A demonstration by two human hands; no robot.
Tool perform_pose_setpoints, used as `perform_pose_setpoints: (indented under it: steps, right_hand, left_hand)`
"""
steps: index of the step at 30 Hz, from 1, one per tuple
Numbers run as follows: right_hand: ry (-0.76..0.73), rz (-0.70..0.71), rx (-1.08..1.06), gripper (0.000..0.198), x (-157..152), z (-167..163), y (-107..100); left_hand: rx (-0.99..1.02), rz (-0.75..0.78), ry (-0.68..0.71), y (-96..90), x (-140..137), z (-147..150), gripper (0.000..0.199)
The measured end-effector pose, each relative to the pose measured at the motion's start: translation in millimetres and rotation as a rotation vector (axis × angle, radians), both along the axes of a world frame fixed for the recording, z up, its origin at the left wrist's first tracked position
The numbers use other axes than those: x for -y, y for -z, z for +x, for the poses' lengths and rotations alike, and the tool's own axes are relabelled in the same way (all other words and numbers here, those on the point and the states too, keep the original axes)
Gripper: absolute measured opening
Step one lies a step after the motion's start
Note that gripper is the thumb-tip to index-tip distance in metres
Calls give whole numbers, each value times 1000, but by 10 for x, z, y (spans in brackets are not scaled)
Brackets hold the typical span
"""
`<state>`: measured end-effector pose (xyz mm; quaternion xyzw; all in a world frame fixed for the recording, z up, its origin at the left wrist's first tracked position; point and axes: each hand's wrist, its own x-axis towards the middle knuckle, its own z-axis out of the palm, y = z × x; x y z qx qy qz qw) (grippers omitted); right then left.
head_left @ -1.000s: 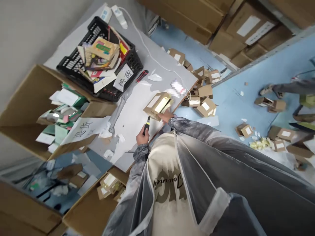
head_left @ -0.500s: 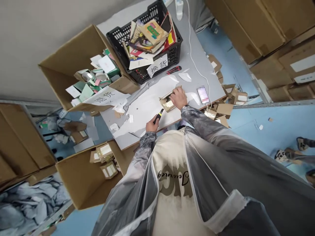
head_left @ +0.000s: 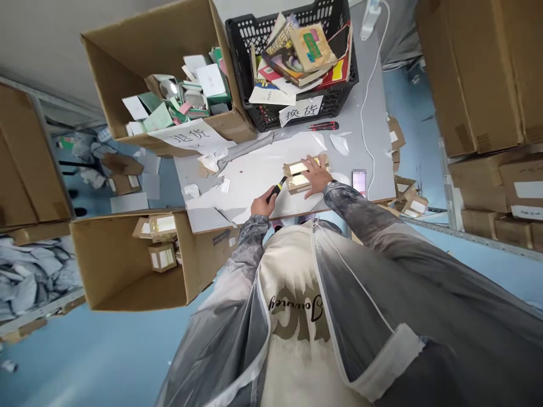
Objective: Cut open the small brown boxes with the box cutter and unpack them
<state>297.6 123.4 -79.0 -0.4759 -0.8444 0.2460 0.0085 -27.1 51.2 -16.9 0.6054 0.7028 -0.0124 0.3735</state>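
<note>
My left hand is closed around a black and yellow utility knife. The knife's tip points up and right, at the left end of a small cardboard box; I cannot tell if it touches. Shiny tape and pale patches show on the box's upper face, with a dark gap or line between them. My right hand holds the box on the table, its fingers spread over the right part and hiding some of it.
A large carton of small boxes and a black crate of books stand behind. A red and black cutter, paper scraps, a phone and a white cable lie around. Left below stands another open carton.
The view has turned and shifted. The small box has been tipped so that its taped face shows more. The fingers of my right hand are more spread; the knife stays in my left hand.
</note>
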Motion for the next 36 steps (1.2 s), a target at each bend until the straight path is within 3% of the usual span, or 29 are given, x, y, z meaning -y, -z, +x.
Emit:
perform_pose_setpoints:
  steps: [6,13,19,25,30,36]
  right_hand:
    - [-47,-34,80,64,125,32,35]
    - [28,-83,42,53,78,6,163]
    - [21,-93,74,17,131,-53,35]
    - [-54,-54,73,29,287,60,-42]
    - [-77,-63,182,38,298,42,-130]
    - [12,-176,430,68,-7,-313,-248]
  left_hand:
    - [-134,-63,50,-21,-95,186,60]
    - [-86,-66,161,-34,110,6,66]
    - [-191,-116,281,-129,157,-26,65]
    - [-198,-123,117,-199,81,329,62]
    - [-276,-110,60,-212,239,671,67]
    - [-225,-106,54,-181,566,592,67]
